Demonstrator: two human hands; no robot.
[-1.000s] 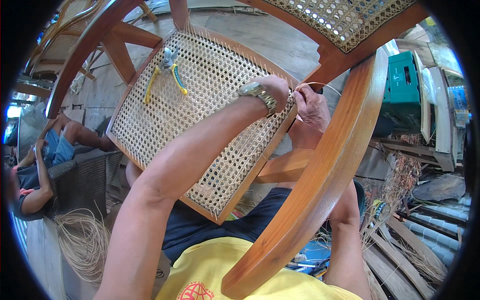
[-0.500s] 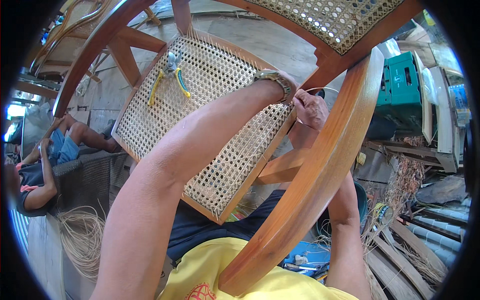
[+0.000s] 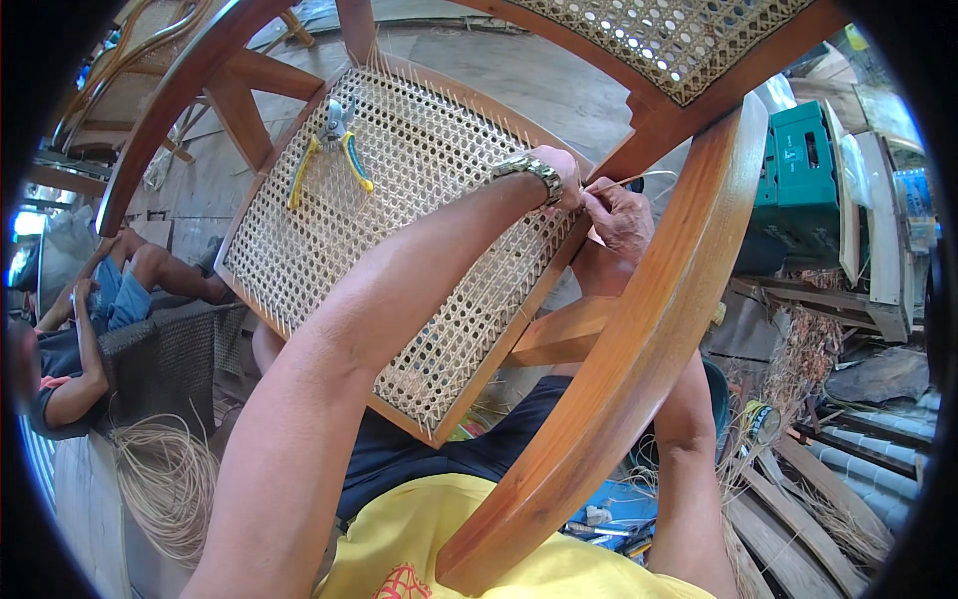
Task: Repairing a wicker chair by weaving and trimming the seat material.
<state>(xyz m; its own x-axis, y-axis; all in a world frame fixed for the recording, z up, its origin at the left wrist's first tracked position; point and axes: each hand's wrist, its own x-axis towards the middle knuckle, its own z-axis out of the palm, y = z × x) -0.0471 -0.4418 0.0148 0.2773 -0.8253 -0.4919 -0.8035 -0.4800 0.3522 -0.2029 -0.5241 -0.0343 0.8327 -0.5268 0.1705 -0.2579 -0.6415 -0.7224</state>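
A wooden chair tilts across my lap, its seat of woven cane [image 3: 399, 230] framed in brown wood. At the seat's far right corner my left hand [image 3: 561, 172], a metal watch on its wrist, is closed, its fingertips meeting those of my right hand. My right hand [image 3: 621, 218] pinches a thin cane strand [image 3: 631, 180], whose end curves off to the right. Both hands appear to grip this strand, though the left fingertips are partly hidden. Yellow-and-blue handled pliers [image 3: 332, 150] lie on the woven seat. The curved wooden armrest [image 3: 629, 369] passes over my right forearm.
The cane backrest [image 3: 669, 45] rises at the far side. A coil of cane [image 3: 170, 479] lies at left, near a seated person [image 3: 75, 349]. A green crate [image 3: 798, 180], a can [image 3: 761, 422] and scrap wood [image 3: 798, 529] are at right.
My left hand has turned slightly, its watch shifting a little left and down. The right hand stays close to the same corner. The seat and pliers appear shifted slightly left in view.
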